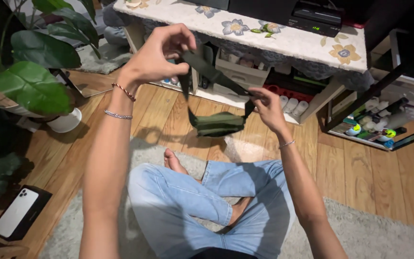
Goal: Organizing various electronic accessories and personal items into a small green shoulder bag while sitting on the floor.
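Sitting cross-legged on a grey rug (360,230), you held a dark green strap (214,120) up in front of you. Your left hand (161,52) pinched 1 end high, fingers clenched on it; your right hand (267,108) gripped the other end lower. The strap's folded middle sagged between them, above your knees, before a low shelf (283,41).

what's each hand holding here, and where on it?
Both hold one dark green fabric strap: left hand pinches its upper end, right hand pinches the other end; the middle sags between them.
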